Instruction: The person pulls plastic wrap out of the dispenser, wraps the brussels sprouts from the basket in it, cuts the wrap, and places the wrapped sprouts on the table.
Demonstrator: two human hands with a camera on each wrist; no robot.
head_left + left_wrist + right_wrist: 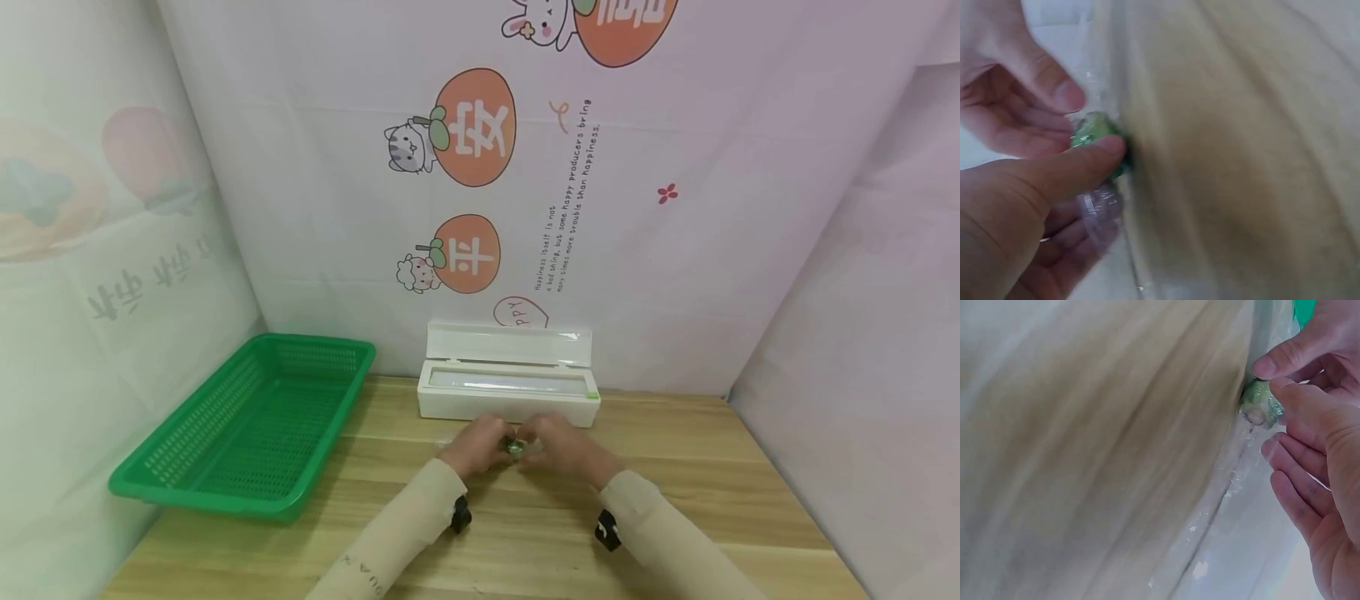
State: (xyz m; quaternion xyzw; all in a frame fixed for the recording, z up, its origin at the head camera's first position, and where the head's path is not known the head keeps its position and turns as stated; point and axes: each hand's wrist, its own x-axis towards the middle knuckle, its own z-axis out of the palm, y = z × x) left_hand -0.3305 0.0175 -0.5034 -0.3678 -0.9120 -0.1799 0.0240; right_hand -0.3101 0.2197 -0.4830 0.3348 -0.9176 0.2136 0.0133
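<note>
Both hands meet at a small green vegetable [514, 448] with a pale cut end, wrapped in clear cling film. In the left wrist view, the thumb of my left hand [480, 446] presses on the wrapped vegetable [1092, 129], its fingers curled beneath. My right hand [557, 448] holds the other end; in the right wrist view its thumb lies on top of the vegetable [1260, 405] and its fingers bend in below. Clear cling film [1225, 487] stretches along the table from the vegetable. Just behind the hands stands a white cling film dispenser [510, 408] with its lid raised.
A green plastic basket [300, 500] with perforated sides stands on the left of the wooden table [720, 500]. Printed white cloth [337, 208] hangs behind the table and along both sides. A black wrist camera [607, 530] sits under the right sleeve.
</note>
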